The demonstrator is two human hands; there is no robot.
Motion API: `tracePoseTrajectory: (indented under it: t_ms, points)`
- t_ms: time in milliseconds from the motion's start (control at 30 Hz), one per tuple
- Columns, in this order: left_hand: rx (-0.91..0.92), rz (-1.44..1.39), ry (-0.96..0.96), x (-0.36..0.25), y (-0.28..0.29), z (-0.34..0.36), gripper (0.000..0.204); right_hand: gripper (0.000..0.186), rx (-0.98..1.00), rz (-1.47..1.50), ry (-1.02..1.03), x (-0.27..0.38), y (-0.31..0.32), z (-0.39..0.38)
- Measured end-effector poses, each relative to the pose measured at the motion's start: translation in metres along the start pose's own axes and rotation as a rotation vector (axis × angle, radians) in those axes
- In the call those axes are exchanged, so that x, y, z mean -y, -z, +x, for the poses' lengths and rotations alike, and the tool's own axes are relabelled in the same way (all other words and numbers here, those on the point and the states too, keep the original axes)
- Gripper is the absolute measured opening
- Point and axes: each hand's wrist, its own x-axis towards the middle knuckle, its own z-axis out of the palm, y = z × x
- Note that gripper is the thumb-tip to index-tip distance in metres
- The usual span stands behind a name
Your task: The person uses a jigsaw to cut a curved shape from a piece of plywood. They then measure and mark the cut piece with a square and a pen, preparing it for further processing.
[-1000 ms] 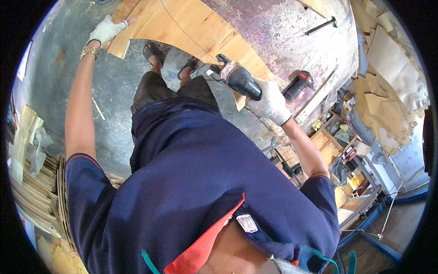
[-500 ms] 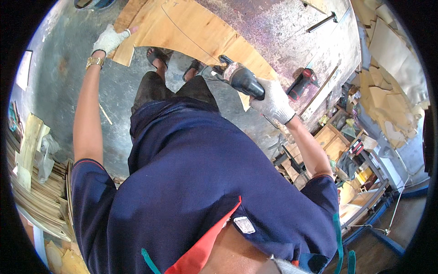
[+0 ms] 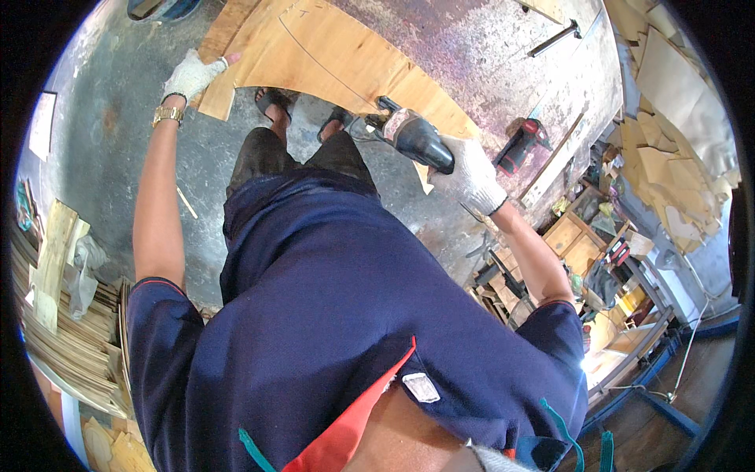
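Observation:
My left hand, in a white knit glove with a gold watch at the wrist, grips the left end of a curved plywood panel marked with a pencil line. My right hand, also gloved, is closed on a black jigsaw whose front rests on the panel at the line's near end; the blade is too small to make out. A red-and-black power tool lies on the worn worktable to the right of the panel. My sandalled feet show below the panel's edge.
A black metal tool and wood strips lie on the worktable. Stacked wooden sheets stand at the left. At the right are pale cutout pieces, wooden boxes with clutter, and a cord. A thin stick lies on the floor.
My left hand and the panel's left end have shifted slightly right and down in the picture. My right hand and the jigsaw have moved only a little.

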Motion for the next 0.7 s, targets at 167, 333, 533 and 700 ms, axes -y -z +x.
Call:
tracePoseTrajectory:
  t_ms: [167,333,533,700]
  points:
    - [0.033,0.024,0.013,-0.003,0.002,0.000,0.146,0.029,-0.020,0.047,-0.008,0.011,0.005,-0.002]
    - [0.014,0.009,-0.018,0.001,-0.002,0.000,0.144,0.029,0.015,0.040,-0.043,0.013,0.008,0.001]
    - [-0.065,0.001,-0.003,0.003,-0.006,-0.004,0.130,0.030,0.004,0.007,-0.024,0.016,0.008,0.003]
    - [-0.016,-0.043,-0.013,0.003,-0.006,-0.003,0.131,0.031,0.007,0.014,-0.019,0.016,0.009,0.006]
